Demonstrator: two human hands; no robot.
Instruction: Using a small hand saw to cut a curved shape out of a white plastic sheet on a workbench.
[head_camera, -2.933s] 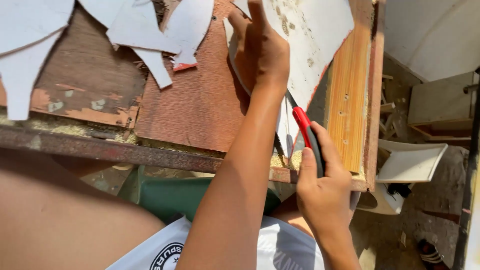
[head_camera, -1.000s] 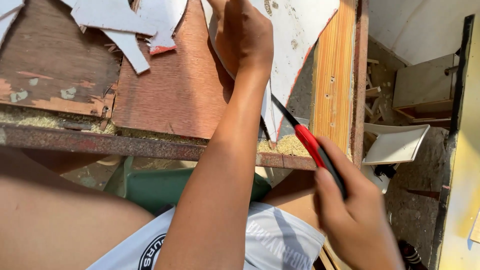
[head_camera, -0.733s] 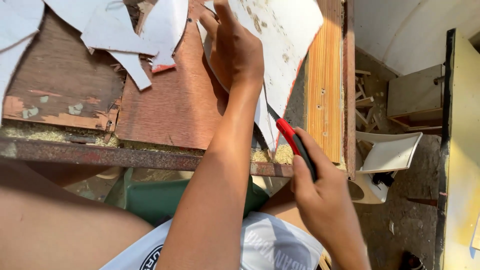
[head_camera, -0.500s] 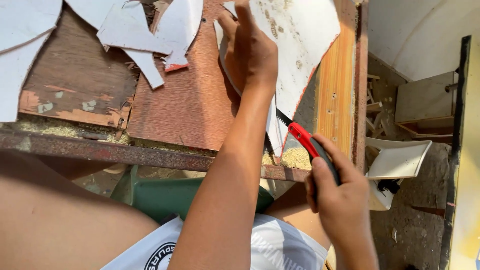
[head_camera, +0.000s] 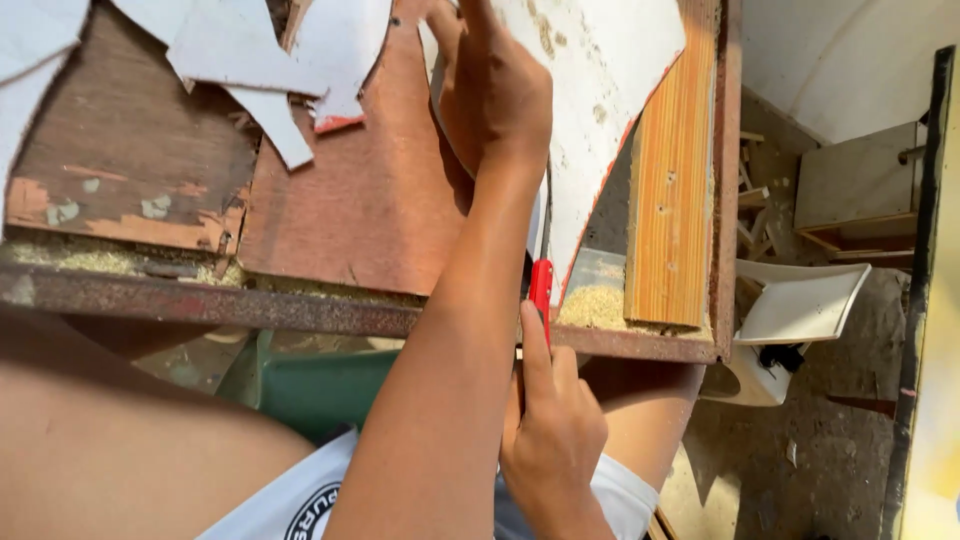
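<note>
My left hand presses flat on a large white sheet with a curved, reddish cut edge, lying on a worn brown wooden bench. My left forearm crosses down the middle of the view. Near the bench's front edge my right hand grips a red-handled utility knife, index finger laid along its back. The blade end is hidden behind my left forearm at the sheet's lower edge.
White offcuts lie scattered at the bench's back left. An orange wood strip runs along the right side, with sawdust beside it. A rusty metal rail fronts the bench. A white tray sits on the dirt floor.
My right hand has drawn the knife back and forth along the sheet's edge; it now sits more upright and closer to my left forearm. My left hand stays pressed on the sheet.
</note>
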